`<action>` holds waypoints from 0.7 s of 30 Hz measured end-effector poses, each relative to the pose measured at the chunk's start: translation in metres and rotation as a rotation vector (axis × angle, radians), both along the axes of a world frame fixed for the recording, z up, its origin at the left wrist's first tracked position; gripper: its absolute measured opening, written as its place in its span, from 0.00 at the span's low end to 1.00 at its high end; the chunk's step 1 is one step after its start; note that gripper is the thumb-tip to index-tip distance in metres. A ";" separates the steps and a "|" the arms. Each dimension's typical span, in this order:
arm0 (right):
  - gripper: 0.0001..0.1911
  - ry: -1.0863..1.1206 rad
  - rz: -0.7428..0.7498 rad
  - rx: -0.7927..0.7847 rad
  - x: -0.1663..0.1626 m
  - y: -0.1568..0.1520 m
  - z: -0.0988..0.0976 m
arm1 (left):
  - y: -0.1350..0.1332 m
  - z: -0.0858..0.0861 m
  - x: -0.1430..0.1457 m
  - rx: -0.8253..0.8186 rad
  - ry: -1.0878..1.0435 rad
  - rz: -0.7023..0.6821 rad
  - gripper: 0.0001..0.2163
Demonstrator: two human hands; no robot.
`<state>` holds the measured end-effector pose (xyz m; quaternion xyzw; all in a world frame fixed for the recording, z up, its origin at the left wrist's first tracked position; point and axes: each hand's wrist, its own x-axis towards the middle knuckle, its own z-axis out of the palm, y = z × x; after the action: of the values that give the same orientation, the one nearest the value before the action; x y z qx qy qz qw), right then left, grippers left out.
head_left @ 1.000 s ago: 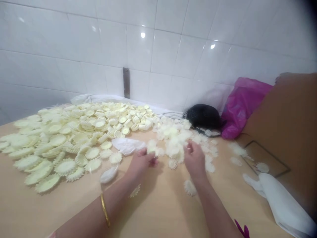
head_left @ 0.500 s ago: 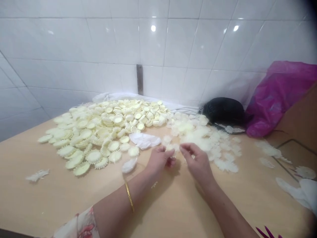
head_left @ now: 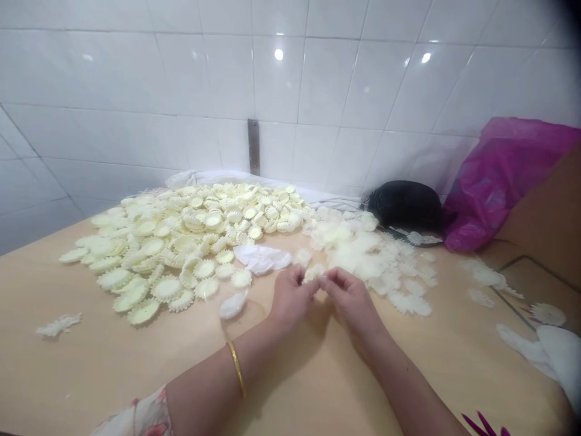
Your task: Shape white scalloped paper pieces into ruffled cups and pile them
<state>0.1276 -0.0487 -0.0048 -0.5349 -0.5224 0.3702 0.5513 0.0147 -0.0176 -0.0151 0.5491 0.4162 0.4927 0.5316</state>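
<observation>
My left hand (head_left: 290, 298) and my right hand (head_left: 350, 298) meet at the middle of a tan wooden table (head_left: 136, 369). Both pinch one small pale toothed piece (head_left: 313, 272) between their fingertips. A gold bangle (head_left: 236, 366) rings my left wrist. Left of my hands spreads a big heap of cream toothed discs (head_left: 190, 233). Just beyond my right hand lies a whiter pile of thin toothed pieces (head_left: 367, 251).
A white tiled wall rises behind the table. A black object (head_left: 405, 204) and a magenta plastic bag (head_left: 494, 175) sit at the back right. White scraps (head_left: 263, 257) lie near the discs. White cloth (head_left: 551, 354) rests at the right edge. A stray piece (head_left: 59, 324) lies far left.
My hands have come together from slightly apart and now pinch the same small piece. The view has shifted a little.
</observation>
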 end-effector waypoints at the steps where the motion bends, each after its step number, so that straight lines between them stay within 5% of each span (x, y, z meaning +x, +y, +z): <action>1: 0.13 0.020 0.001 -0.005 0.000 0.000 -0.001 | 0.000 0.000 0.000 0.006 0.006 -0.021 0.11; 11: 0.13 0.298 0.006 -0.070 0.013 0.006 -0.003 | 0.004 0.014 -0.007 -0.442 -0.297 -0.361 0.06; 16: 0.13 0.381 -0.093 -0.012 0.025 0.012 -0.006 | 0.010 0.017 -0.010 -0.533 -0.393 -0.257 0.03; 21: 0.11 0.312 -0.364 0.074 0.043 0.015 0.000 | 0.013 0.019 -0.012 -0.471 -0.367 -0.120 0.05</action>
<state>0.1703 -0.0339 -0.0044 -0.5360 -0.3390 0.3234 0.7023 0.0023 -0.0050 0.0040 0.3362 0.3828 0.4413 0.7387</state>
